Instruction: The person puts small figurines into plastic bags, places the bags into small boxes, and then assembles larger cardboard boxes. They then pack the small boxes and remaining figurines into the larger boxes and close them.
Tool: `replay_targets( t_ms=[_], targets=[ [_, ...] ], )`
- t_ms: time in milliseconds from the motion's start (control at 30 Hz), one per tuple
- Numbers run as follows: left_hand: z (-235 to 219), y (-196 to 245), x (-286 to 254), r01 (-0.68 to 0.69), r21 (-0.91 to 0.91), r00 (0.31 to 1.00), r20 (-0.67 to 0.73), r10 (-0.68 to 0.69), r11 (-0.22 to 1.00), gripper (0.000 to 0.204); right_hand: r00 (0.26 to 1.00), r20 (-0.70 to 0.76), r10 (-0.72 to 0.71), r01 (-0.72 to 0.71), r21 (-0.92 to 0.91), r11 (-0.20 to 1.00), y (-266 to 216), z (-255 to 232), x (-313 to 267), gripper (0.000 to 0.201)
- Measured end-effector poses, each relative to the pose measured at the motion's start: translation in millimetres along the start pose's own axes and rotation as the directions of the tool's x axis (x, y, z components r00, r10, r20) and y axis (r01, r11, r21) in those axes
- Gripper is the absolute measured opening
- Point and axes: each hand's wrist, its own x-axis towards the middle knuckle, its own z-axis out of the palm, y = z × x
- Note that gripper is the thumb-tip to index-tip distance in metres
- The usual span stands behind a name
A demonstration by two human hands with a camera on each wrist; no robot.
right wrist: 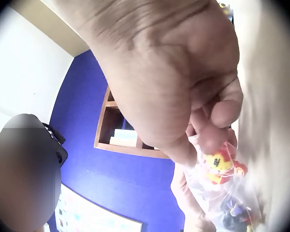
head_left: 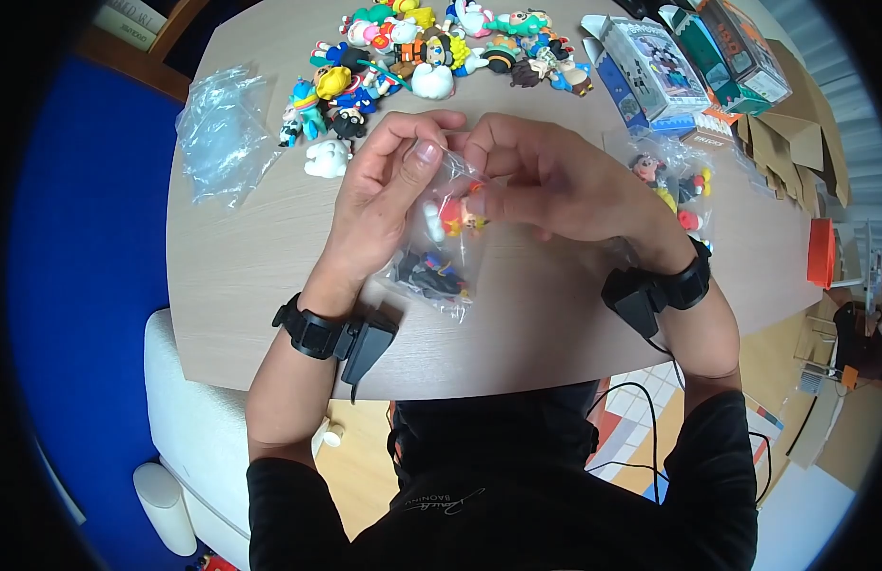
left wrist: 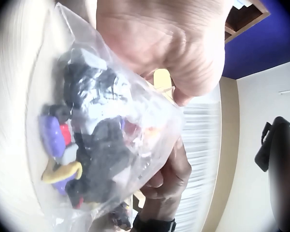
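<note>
A clear plastic bag (head_left: pixel 465 171) is held over the near part of the table by both hands. My left hand (head_left: pixel 388 186) grips its upper left edge, the thumb lying along the plastic. My right hand (head_left: pixel 564 181) has its fingers curled at the bag's upper right edge, fingertips right beside a small red and yellow toy figure (right wrist: pixel 218 162). That figure shows high in the bag in the head view. Lower in the bag lie dark toy figures (left wrist: pixel 104 150); purple and yellow parts show through the plastic in the left wrist view.
A pile of colourful toy figures (head_left: pixel 431 81) covers the table's far side. An empty plastic bag (head_left: pixel 227 133) lies at the left. Bagged figures (head_left: pixel 688 190) rest at the right, below printed boxes (head_left: pixel 655 71) and flattened cardboard (head_left: pixel 788 143).
</note>
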Motion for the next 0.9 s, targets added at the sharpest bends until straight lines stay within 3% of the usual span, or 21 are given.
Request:
replay_targets(
  t_ms=[67,167,333,433,533,633,733,900],
  targets=[
    [-0.4,-0.5,0.4,-0.014,0.001,1.000,-0.001,0.014,1.000,0.016,1.000,-0.018,-0.005,0.002,-0.168,0.986,-6.7,0.8,-2.1,0.032],
    [-1.3,-1.4,1.7,-0.029,-0.015,0.999,-0.014,0.029,0.999,0.015,0.992,-0.073,-0.102,0.053,-0.491,0.869,-7.3,0.8,-3.1,0.030],
    [-0.6,-3.0,2.4,-0.004,-0.077,1.000,-0.028,0.002,0.997,0.014,0.994,-0.092,-0.059,-0.014,-0.645,0.764,-17.7,-1.5,-7.9,0.021],
    [0.8,1.1,1.1,0.054,-0.070,0.998,-0.008,-0.054,0.996,0.015,0.978,-0.075,-0.194,0.081,-0.723,0.686,-8.6,0.9,-8.8,0.015],
    [1.4,-1.3,1.6,0.067,-0.146,0.998,-0.007,-0.068,0.987,0.015,0.948,-0.047,-0.315,0.180,-0.737,0.652,-2.7,-0.6,-6.2,0.012],
    [1.7,-1.9,2.2,0.085,-0.133,0.995,-0.044,-0.091,0.987,0.015,0.961,-0.121,-0.247,0.090,-0.710,0.698,-5.9,-3.1,-6.0,0.015],
    [-2.9,-4.3,1.7,0.134,-0.128,0.990,-0.025,-0.138,0.983,0.013,0.928,-0.160,-0.336,0.148,-0.670,0.727,-2.3,-1.0,-3.4,0.014],
    [-3.0,-3.5,2.0,0.116,-0.141,0.992,-0.026,-0.120,0.983,0.013,0.955,-0.139,-0.261,0.116,-0.637,0.762,-8.8,-1.4,-3.7,0.014]
  ],
)
